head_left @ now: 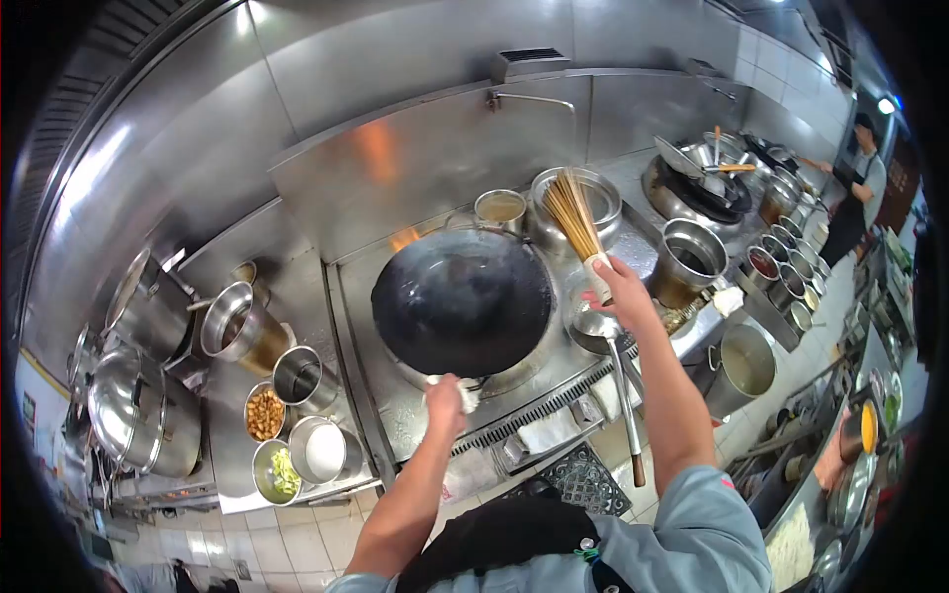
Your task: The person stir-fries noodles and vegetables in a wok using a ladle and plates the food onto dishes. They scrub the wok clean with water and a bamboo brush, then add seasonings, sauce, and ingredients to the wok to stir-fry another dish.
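Note:
A large black wok (463, 301) sits tilted over the burner, with flame showing behind its far left rim. My left hand (447, 403) is closed at the wok's near edge around a folded white cloth (465, 393). In my right hand (615, 285) is a bamboo wok brush (575, 217), gripped by its pale wrapped handle with the bristles pointing up and away. Below that hand a long-handled ladle (615, 371) rests over a strainer (591, 341); its wooden grip end hangs past the stove's front edge.
To the left stand a bowl of browned cubes (265, 413), a bowl of chopped greens (284, 474) and several metal pots. A water spout (539, 101) reaches over the back. At right are a tall pot (684, 262), seasoning containers (781, 267) and a co-worker (858, 193) farther off.

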Available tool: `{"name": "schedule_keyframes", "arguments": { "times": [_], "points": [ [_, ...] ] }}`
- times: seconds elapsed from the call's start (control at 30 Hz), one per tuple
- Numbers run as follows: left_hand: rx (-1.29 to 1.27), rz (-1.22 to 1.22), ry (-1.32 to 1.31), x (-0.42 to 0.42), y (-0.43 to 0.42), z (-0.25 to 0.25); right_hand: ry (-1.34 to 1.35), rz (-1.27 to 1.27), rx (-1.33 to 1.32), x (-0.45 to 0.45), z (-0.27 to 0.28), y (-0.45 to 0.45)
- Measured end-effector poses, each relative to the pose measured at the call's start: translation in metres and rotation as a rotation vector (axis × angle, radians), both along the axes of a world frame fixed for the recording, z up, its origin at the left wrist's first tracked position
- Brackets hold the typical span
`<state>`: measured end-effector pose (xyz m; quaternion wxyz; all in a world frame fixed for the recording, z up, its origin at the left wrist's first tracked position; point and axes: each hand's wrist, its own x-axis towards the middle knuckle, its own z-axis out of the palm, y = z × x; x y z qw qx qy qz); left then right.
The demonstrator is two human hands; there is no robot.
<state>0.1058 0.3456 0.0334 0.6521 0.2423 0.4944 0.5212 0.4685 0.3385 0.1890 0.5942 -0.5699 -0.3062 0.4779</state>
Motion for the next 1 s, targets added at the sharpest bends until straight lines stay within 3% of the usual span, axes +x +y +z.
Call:
{"name": "schedule_keyframes", "arguments": {
  "times": [0.1,0.17,0.23,0.3,0.33,0.37,0.4,0.43,0.47,0.5,0.57,0.67,0.7,0.8,0.9,0.97,1.0],
  "points": [
    [0.017,0.109,-0.152,0.037,0.007,-0.034,0.259,0.15,0.035,-0.046,0.002,0.007],
    [0.062,0.076,-0.247,0.05,0.001,-0.015,0.095,0.373,0.041,-0.079,0.009,0.003],
    [-0.116,0.066,-0.124,0.05,0.0,-0.019,-0.359,0.549,-0.058,-0.108,0.026,0.003],
    [-0.053,0.026,-0.142,0.047,-0.006,-0.006,-0.709,0.834,-0.204,-0.114,0.029,0.024],
    [-0.212,0.07,0.156,0.047,-0.023,0.041,-0.789,0.945,-0.311,-0.104,0.016,0.048],
    [-0.212,0.098,0.149,0.033,-0.025,0.009,-0.864,1.064,-0.419,-0.088,-0.008,0.08],
    [-0.091,-0.011,0.384,0.013,-0.041,0.009,-1.281,0.873,-0.332,-0.064,-0.029,0.125],
    [0.032,-0.117,0.614,-0.007,-0.062,0.019,-1.467,0.605,-0.225,-0.059,-0.033,0.143],
    [0.061,-0.072,0.683,-0.021,-0.085,0.03,-1.611,0.31,-0.143,-0.054,-0.036,0.161],
    [0.074,-0.042,0.759,-0.037,-0.113,0.034,-1.502,-0.006,-0.088,-0.061,-0.035,0.153],
    [0.087,-0.007,1.094,-0.07,-0.149,0.014,-1.318,-0.028,-0.113,-0.093,-0.079,0.165],
    [0.03,0.008,1.691,-0.091,-0.179,-0.037,-0.74,0.702,-0.31,-0.158,-0.074,0.116],
    [0.059,0.023,1.667,-0.09,-0.177,-0.038,-0.754,0.916,-0.318,-0.17,-0.074,0.11],
    [0.105,0.04,1.609,-0.1,-0.186,-0.036,-0.761,0.937,-0.336,-0.094,-0.087,0.12],
    [0.18,0.046,1.537,-0.109,-0.183,-0.049,-1.586,0.366,-0.325,0.006,-0.039,0.137],
    [0.287,0.067,1.447,-0.12,-0.181,-0.058,-1.245,-0.03,-0.273,-0.017,0.026,0.1],
    [0.291,0.017,1.358,-0.127,-0.182,-0.055,-1.209,-0.065,-0.022,-0.027,0.018,0.084]
  ]
}}
